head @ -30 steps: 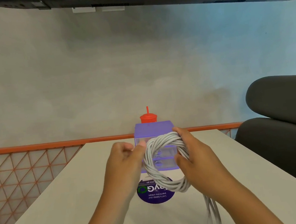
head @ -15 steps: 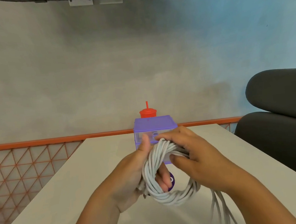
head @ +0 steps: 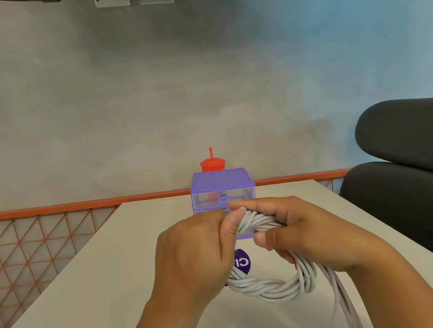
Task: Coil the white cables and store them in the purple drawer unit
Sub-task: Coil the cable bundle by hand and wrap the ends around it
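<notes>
A bundle of white cables (head: 274,288) is wound into a twisted ring that I hold above the table. My left hand (head: 193,254) grips the ring's upper left part, thumb pressed on the strands. My right hand (head: 302,232) curls around the ring's top right, thumb underneath. Loose cable strands trail down from the ring to the lower right edge of the view. The purple drawer unit (head: 223,190) stands just behind my hands, its clear drawers shut; its lower part is hidden by my fingers.
A red cup with a straw (head: 212,163) stands behind the drawer unit. A purple round sticker (head: 243,262) lies on the white table (head: 89,284). An orange mesh railing (head: 30,236) runs along the left and far edge. A dark chair (head: 411,170) is on the right.
The ring has tipped from upright to lying flatter. My left hand moved from inside the loop to its upper left, and both hands now meet at the top of the ring.
</notes>
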